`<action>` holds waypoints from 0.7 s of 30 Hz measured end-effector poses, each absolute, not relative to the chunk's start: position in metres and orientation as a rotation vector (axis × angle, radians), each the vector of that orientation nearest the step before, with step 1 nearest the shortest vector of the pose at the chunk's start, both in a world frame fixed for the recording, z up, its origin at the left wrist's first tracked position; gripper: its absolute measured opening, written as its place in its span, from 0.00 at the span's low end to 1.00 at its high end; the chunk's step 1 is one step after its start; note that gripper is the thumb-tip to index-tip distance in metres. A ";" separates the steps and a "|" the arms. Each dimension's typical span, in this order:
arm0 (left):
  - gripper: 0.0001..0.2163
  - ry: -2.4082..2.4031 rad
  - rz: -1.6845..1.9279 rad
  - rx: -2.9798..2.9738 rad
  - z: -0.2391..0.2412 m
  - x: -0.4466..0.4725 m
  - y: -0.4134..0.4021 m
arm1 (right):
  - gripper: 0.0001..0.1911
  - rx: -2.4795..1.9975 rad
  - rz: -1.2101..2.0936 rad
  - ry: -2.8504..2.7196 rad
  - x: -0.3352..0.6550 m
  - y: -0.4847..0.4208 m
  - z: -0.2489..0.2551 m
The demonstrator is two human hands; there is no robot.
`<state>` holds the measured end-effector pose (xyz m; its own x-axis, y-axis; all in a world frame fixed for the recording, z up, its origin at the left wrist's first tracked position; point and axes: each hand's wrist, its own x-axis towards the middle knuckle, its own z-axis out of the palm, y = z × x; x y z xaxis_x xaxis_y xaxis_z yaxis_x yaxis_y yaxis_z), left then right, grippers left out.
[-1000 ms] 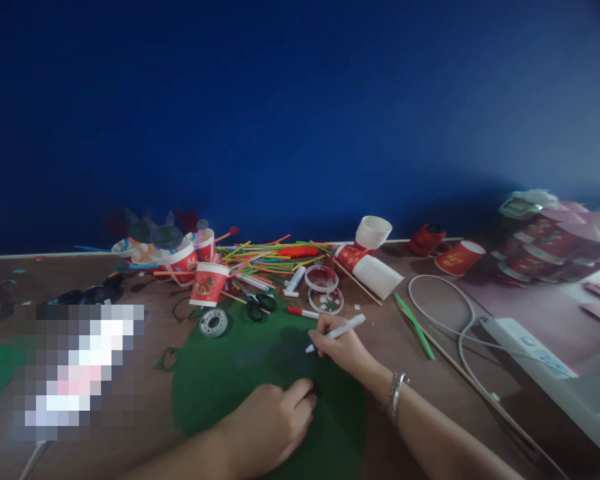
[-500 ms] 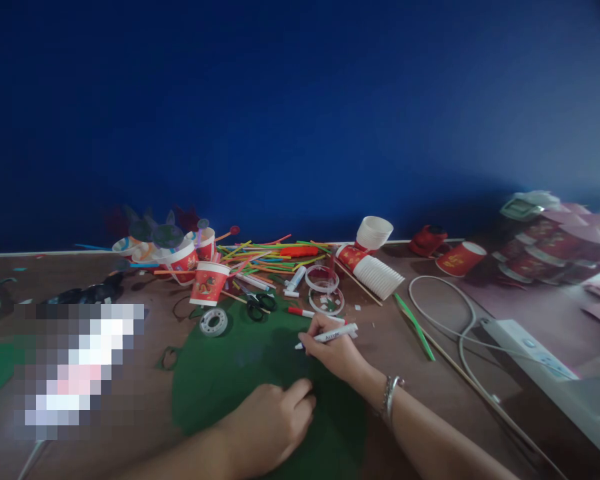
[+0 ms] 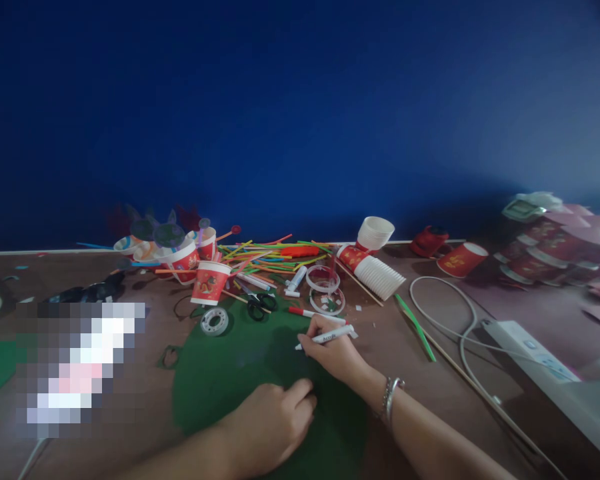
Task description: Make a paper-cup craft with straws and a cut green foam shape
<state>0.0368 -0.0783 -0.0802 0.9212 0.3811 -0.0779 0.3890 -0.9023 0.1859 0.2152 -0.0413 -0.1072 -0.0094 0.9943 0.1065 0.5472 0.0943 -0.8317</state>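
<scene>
While the right hand (image 3: pixel 336 355) pinches a white marker (image 3: pixel 326 337) between thumb and fingers, its tip pointing left and touching the upper part of the green sheet (image 3: pixel 230 373), the left hand (image 3: pixel 273 421) lies flat with fingers loosely curled, pressing the sheet's lower middle onto the desk (image 3: pixel 420 373). The sheet's rounded left edge runs clear of clutter, with bare desk just beyond it up to a blurred patch. Its far edge is crowded: a tape roll (image 3: pixel 214 321) sits touching the rim, black scissors (image 3: pixel 260 305) lie just beside it, and a red-capped pen (image 3: pixel 315 314) rests near the right hand's knuckles. Behind these lie coloured sticks (image 3: pixel 265 257), red paper cups (image 3: pixel 209 283) and a stack of white cups (image 3: pixel 377 275). To the right of the sheet the desk is open as far as a green stick (image 3: pixel 414 327) and a white cable (image 3: pixel 460 333).
</scene>
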 end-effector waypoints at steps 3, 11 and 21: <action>0.14 0.579 -0.062 2.886 -0.080 0.037 -0.078 | 0.11 -1.549 0.812 -1.652 0.215 -0.042 -0.106; 0.13 0.578 -0.039 2.881 -0.080 0.037 -0.078 | 0.11 -1.531 0.795 -1.655 0.216 -0.041 -0.107; 0.13 0.583 -0.021 2.885 -0.082 0.037 -0.079 | 0.11 -1.547 0.788 -1.640 0.216 -0.041 -0.107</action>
